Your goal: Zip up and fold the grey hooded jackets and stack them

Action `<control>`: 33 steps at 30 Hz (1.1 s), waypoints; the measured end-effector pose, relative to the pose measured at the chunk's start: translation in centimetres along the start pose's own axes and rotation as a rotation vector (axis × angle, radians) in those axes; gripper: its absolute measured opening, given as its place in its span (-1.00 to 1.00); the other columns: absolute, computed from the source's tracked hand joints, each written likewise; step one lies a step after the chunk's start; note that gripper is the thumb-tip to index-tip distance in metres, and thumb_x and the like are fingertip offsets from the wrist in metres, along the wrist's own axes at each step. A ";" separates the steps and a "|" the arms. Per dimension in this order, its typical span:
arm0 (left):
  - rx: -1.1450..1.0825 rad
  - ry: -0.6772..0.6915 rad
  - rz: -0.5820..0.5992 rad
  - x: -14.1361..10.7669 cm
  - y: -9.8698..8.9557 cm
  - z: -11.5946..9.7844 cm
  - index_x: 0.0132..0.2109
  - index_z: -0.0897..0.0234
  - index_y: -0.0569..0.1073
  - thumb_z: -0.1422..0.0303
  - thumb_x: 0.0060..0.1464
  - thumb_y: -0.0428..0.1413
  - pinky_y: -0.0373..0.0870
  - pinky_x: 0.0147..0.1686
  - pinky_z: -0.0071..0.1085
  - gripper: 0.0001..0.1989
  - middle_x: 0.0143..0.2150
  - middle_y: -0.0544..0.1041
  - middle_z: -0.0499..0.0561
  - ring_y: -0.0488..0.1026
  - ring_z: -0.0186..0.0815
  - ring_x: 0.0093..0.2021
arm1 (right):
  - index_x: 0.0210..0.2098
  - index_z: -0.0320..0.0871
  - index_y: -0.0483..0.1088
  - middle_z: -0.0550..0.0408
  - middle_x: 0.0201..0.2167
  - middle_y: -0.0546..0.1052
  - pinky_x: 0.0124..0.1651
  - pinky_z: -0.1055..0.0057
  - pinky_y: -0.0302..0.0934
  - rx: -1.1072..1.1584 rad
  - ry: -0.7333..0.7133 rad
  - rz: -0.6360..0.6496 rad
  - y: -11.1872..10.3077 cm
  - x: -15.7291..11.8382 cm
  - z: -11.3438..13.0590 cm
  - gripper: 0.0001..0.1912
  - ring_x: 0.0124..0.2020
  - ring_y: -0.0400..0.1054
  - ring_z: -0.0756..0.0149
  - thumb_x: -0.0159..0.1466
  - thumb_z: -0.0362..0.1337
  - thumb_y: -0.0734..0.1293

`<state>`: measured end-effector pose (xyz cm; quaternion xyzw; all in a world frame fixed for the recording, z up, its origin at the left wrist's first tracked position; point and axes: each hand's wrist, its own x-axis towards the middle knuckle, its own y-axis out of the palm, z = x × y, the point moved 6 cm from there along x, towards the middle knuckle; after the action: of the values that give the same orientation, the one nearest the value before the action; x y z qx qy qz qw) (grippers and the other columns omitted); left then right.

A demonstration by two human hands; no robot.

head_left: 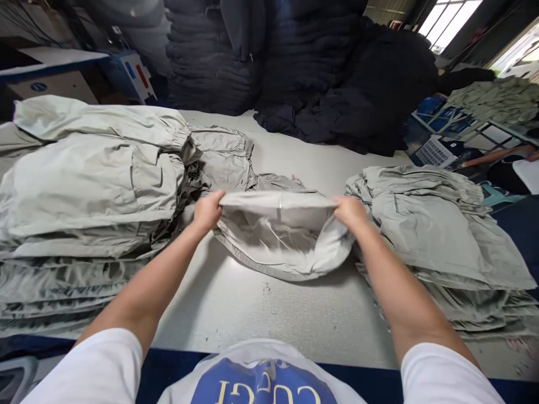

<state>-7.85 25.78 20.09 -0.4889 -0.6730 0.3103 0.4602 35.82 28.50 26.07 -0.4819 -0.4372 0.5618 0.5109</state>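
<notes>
A light grey garment [290, 264] is stretched between my hands over the table, its waist opening facing me and its lower edge sagging in a curve. My left hand [208, 212] is closed round the left end of its upper edge. The right end of that edge is gripped in my right hand [350, 213]. Just behind it, more grey garments [225, 160] lie on the table.
A tall pile of folded grey garments [88, 185] stands at the left, another [429, 224] at the right. Dark garments [303, 62] are stacked high at the back of the pale table [252, 320]. Part of a person's arm [497, 154] shows at far right.
</notes>
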 end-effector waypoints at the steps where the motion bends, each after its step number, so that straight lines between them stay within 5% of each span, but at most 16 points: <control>1: -0.011 0.011 -0.069 0.5 -2.4 -0.9 0.05 0.21 0.57 0.53 0.13 0.01 0.46 0.01 -0.35 -0.59 -0.03 0.65 0.06 0.57 -0.15 0.02 | 0.16 -0.18 0.57 -0.14 -0.01 0.64 0.10 0.26 0.30 0.021 -0.034 -0.238 -3.6 -0.9 0.3 -0.47 0.06 0.48 0.07 0.24 -0.46 0.26; 4: -0.146 0.182 -0.464 -2.3 -11.6 -4.0 0.06 0.25 0.55 0.48 0.09 0.02 0.42 0.14 -0.33 -0.59 0.02 0.64 0.05 0.53 -0.19 0.09 | 0.19 -0.15 0.55 -0.11 0.03 0.63 0.23 0.13 0.30 0.113 -0.221 -0.870 -11.1 -8.4 1.2 -0.52 0.09 0.45 0.06 0.34 -0.36 0.22; 6: -0.234 0.305 -0.719 -7.5 -16.6 -5.0 0.02 0.23 0.57 0.38 0.12 0.05 0.42 0.18 -0.26 -0.66 -0.04 0.64 -0.01 0.54 -0.19 0.05 | 0.21 -0.13 0.53 -0.13 0.10 0.60 0.30 0.06 0.28 0.199 -0.304 -1.128 -12.0 -15.0 1.0 -0.55 0.16 0.45 0.01 0.43 -0.26 0.20; 8: -0.323 0.314 -0.791 -13.1 -18.8 -4.5 0.00 0.14 0.60 0.29 0.12 0.11 0.46 0.14 -0.25 -0.69 -0.08 0.64 -0.09 0.55 -0.20 -0.01 | 0.24 -0.13 0.51 -0.14 0.14 0.60 0.32 0.08 0.30 0.272 -0.325 -1.164 -10.3 -20.2 -0.1 -0.54 0.20 0.46 -0.02 0.43 -0.18 0.24; 10: -0.372 0.255 -0.540 -17.2 -17.5 -3.3 0.00 0.02 0.62 0.28 0.04 0.13 0.52 0.05 -0.28 -0.64 -0.11 0.65 -0.16 0.58 -0.23 -0.09 | 0.20 -0.10 0.55 -0.09 0.12 0.62 0.29 0.09 0.34 0.297 -0.276 -0.955 -6.8 -22.8 -1.8 -0.52 0.18 0.50 -0.05 0.34 -0.17 0.30; 14: -0.339 0.079 0.172 -23.5 -9.4 0.8 -0.04 0.02 0.67 0.30 -0.16 0.07 0.56 0.03 -0.26 -0.50 -0.07 0.70 -0.10 0.62 -0.13 -0.05 | 0.05 0.01 0.66 0.01 0.05 0.68 0.18 0.08 0.44 0.300 -0.091 -0.247 3.0 -23.9 -5.6 -0.50 0.12 0.55 -0.10 0.13 -0.24 0.34; 19: -0.327 -0.018 0.623 -29.5 -3.1 5.0 0.00 0.15 0.69 0.14 0.00 0.17 0.54 -0.01 -0.30 -0.57 0.02 0.71 0.04 0.61 -0.01 0.05 | -0.05 0.00 0.70 0.02 -0.06 0.72 -0.02 0.21 0.49 0.342 -0.088 0.240 11.4 -26.4 -5.4 -0.60 -0.05 0.61 -0.05 0.13 -0.16 0.42; 22: -0.360 0.064 0.802 -32.4 -2.8 4.5 -0.04 0.14 0.69 0.06 0.12 0.18 0.49 -0.14 -0.41 -0.62 -0.08 0.71 -0.01 0.61 -0.09 -0.07 | -0.10 -0.04 0.71 0.03 -0.10 0.73 0.03 0.25 0.45 0.442 -0.177 0.381 12.8 -29.3 -3.5 -0.61 -0.01 0.58 -0.02 0.15 -0.03 0.47; 27: -0.593 0.267 1.263 -37.6 -3.8 0.5 -0.04 0.30 0.68 -0.09 -0.02 0.37 0.41 -0.36 -0.47 -0.42 -0.36 0.64 -0.01 0.54 -0.21 -0.34 | 0.26 -0.16 0.54 -0.06 -0.17 0.70 -0.15 0.31 0.44 0.719 -0.334 0.600 11.4 -32.9 -0.6 -0.16 -0.28 0.56 0.18 0.12 0.20 0.52; 29: -0.718 0.296 1.220 -37.6 -3.7 -0.8 0.09 0.32 0.64 -0.14 0.04 0.33 0.46 -0.30 -0.43 -0.32 -0.30 0.66 0.05 0.56 -0.19 -0.29 | 0.30 -0.17 0.49 -0.11 -0.09 0.69 -0.06 0.26 0.45 0.774 -0.362 0.502 11.0 -31.7 0.6 -0.16 -0.21 0.56 0.17 0.19 0.21 0.47; 33: -0.508 0.317 0.549 -34.8 -1.5 -0.4 0.22 0.19 0.56 0.01 0.33 0.10 0.48 0.07 -0.25 -0.51 -0.02 0.65 0.14 0.55 -0.14 -0.01 | 0.23 -0.15 0.53 -0.16 0.14 0.61 0.22 0.18 0.34 0.548 -0.329 0.266 14.9 -27.4 4.2 -0.43 0.12 0.49 0.06 0.33 0.01 0.42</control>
<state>-4.58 -7.57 10.54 -0.7903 -0.4935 0.1660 0.3230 29.72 -0.19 14.64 -0.2827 -0.2799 0.7902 0.4662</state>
